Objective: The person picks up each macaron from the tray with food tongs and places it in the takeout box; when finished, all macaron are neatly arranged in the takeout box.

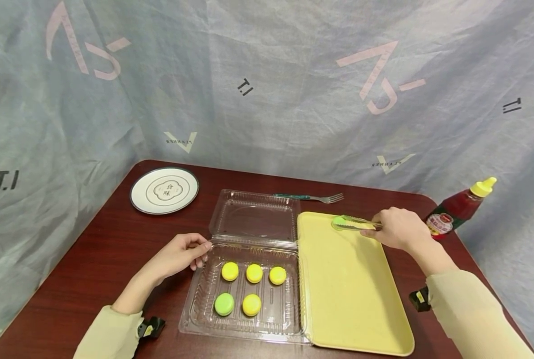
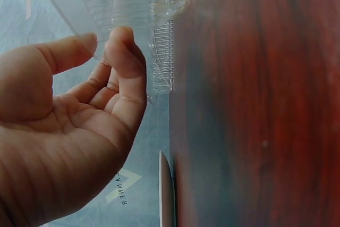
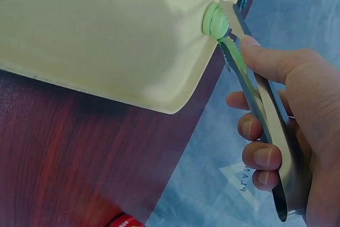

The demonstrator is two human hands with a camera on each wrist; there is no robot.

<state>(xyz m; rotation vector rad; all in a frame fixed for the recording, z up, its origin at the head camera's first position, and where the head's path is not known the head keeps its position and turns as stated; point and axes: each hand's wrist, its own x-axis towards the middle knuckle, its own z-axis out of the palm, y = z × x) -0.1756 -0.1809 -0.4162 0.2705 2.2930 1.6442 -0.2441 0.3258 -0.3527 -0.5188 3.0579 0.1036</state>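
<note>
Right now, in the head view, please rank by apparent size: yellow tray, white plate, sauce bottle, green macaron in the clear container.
1. Yellow tray
2. White plate and sauce bottle: too alike to rank
3. Green macaron

Light is soft and even; wrist views look dimmer than the head view.
Small glints line the box (image 1: 244,334), and a soft shadow darkens the tray (image 3: 95,35). In the left wrist view, the table (image 2: 265,104) blurs while the left hand (image 2: 79,115) looks sharper.
</note>
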